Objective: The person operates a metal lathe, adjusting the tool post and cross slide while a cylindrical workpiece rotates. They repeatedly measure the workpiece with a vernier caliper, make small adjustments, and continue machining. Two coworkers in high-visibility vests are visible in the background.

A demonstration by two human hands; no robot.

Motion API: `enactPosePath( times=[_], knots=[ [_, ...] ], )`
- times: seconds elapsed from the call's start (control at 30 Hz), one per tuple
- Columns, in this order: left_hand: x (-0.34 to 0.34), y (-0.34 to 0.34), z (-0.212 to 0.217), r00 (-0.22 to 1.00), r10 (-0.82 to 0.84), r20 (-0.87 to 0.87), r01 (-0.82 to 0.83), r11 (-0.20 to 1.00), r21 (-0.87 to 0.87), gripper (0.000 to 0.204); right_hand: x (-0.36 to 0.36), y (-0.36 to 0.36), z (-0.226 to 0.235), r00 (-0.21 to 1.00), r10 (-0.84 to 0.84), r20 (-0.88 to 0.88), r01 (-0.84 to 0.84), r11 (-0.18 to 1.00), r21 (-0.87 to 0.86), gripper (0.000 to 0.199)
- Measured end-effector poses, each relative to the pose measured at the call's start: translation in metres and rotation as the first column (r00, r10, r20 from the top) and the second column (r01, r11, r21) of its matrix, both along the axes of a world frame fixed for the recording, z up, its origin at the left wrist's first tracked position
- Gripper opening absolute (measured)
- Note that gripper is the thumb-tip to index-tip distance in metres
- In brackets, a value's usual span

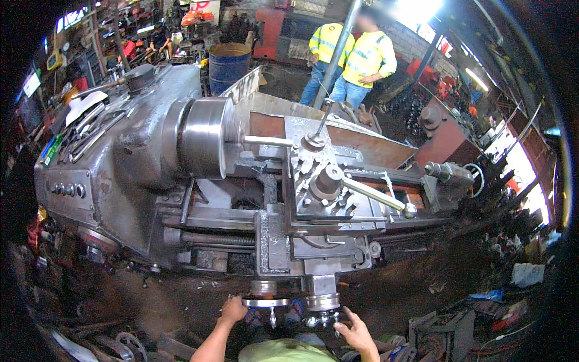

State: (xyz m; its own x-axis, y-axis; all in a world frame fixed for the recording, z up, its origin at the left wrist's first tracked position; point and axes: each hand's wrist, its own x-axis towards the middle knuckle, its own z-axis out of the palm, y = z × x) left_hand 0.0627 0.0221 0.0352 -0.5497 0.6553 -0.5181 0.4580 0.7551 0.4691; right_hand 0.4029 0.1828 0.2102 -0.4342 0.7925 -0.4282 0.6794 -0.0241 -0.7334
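I stand at a large grey metal lathe (120, 175). My left hand (233, 309) grips the rim of the carriage handwheel (265, 301) at the lathe's front. My right hand (356, 330) holds the small cross-slide crank handle (325, 318) beside it. Above them sits the tool post (325, 181) with its long lever (377, 196). A thin shiny rod (268, 141) sticks out of the round chuck (205, 137) toward the tool post.
Two people in yellow high-visibility shirts (365, 57) stand behind the lathe near a pole. A blue drum (228, 63) stands at the back. The tailstock (449, 175) is on the right. Scrap metal and parts lie on the dark floor (422, 289) around my feet.
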Motion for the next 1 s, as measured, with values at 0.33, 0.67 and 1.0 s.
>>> enactPosePath(
  times=[0.33,0.67,1.0],
  knots=[
    [0.008,0.014,0.041,0.990,-0.107,-0.096,0.094,0.987,-0.130,0.033,-0.047,-0.006,-0.020,0.998,-0.051,-0.045,0.057,0.991,0.122,0.078],
    [0.013,0.008,0.029,0.994,-0.095,-0.060,0.086,0.985,-0.148,0.038,-0.057,-0.008,-0.020,0.987,-0.124,-0.099,0.137,0.981,0.138,0.067],
    [0.001,0.003,0.011,1.000,-0.029,0.002,0.029,0.992,-0.126,0.037,-0.057,-0.009,-0.022,0.986,-0.141,-0.090,0.154,0.975,0.159,0.063]
  ],
)
